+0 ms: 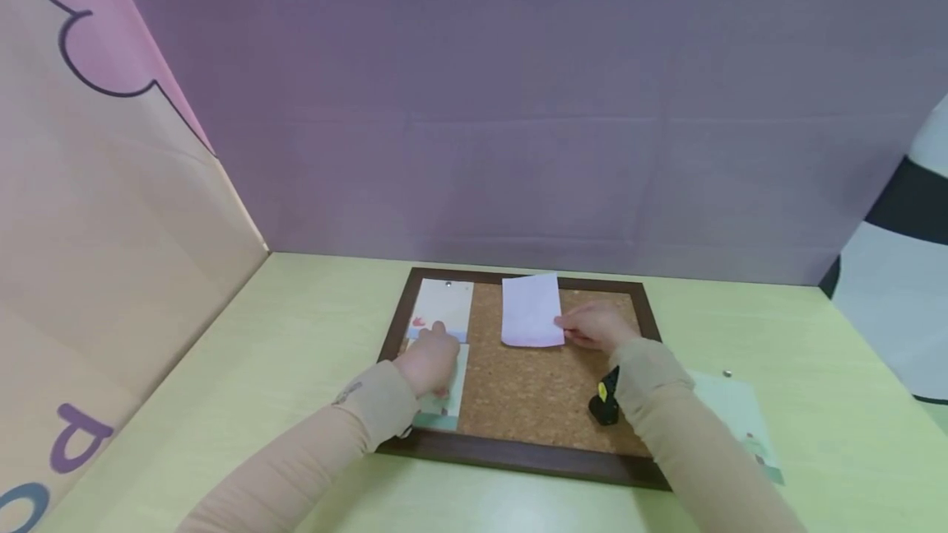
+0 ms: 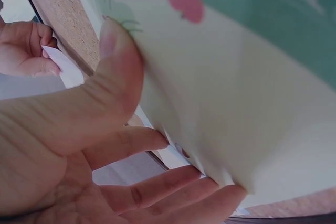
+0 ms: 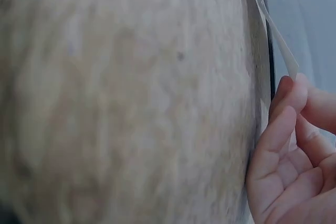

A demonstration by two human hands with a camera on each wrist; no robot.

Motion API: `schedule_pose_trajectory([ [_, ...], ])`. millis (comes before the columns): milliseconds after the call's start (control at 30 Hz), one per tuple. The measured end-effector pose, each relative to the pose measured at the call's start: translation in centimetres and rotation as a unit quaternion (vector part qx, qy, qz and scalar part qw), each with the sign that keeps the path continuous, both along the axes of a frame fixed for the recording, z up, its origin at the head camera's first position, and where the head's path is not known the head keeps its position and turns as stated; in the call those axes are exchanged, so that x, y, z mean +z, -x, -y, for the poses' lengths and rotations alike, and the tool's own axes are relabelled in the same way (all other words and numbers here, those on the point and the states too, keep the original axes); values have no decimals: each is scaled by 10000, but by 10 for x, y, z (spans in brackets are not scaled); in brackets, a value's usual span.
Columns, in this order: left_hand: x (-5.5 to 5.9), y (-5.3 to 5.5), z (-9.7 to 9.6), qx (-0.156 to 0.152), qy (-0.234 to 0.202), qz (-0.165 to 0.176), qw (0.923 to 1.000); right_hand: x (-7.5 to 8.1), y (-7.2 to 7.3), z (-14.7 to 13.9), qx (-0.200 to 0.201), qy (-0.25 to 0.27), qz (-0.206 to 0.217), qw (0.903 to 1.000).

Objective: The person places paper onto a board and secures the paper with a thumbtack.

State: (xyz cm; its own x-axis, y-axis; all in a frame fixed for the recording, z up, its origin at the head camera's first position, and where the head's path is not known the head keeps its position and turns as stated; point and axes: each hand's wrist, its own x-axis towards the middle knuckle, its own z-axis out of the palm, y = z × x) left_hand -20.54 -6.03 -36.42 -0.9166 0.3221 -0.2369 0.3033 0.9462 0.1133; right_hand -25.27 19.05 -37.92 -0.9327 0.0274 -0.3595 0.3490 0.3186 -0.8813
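Note:
A brown-framed corkboard [image 1: 518, 393] lies on the table. My right hand [image 1: 598, 324] pinches the lower right corner of a small blank white sheet [image 1: 531, 311] at the board's top edge; the right wrist view shows thumb and finger meeting on the sheet's corner [image 3: 287, 56]. At the board's left side, my left hand [image 1: 431, 359] rests on the lower of two printed cards. In the left wrist view its thumb lies on this card [image 2: 210, 103], by the printed leaves, and its fingertips touch the card's edge near a small round object [image 2: 182, 150].
The upper printed card [image 1: 452, 303] has a small round pin head at its top. Right of the board, a pale green card [image 1: 729, 410] lies on the table beside a small metallic pin [image 1: 727, 373]. A purple backdrop [image 1: 518, 105] stands behind the table.

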Motion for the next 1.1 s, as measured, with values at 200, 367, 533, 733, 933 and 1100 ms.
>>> schedule_pose_trajectory([
  [200,1,0,1,2,-61,-32,10000,3,-2,16,-127,-313,-20,9994],
  [367,0,-1,2,3,-52,-32,10000,1,-2,26,-165,-378,52,9991],
  [533,0,-1,2,-48,13,-58,10000,-2,0,33,-110,-270,102,9995],
  [733,0,-1,3,-78,29,-82,9999,0,1,40,-168,-398,166,9989],
  [933,1,-1,3,-96,87,-124,9998,1,4,43,-49,-425,252,9988],
  [1100,0,-2,2,-78,34,-110,9999,1,5,45,-19,-517,316,9982],
])
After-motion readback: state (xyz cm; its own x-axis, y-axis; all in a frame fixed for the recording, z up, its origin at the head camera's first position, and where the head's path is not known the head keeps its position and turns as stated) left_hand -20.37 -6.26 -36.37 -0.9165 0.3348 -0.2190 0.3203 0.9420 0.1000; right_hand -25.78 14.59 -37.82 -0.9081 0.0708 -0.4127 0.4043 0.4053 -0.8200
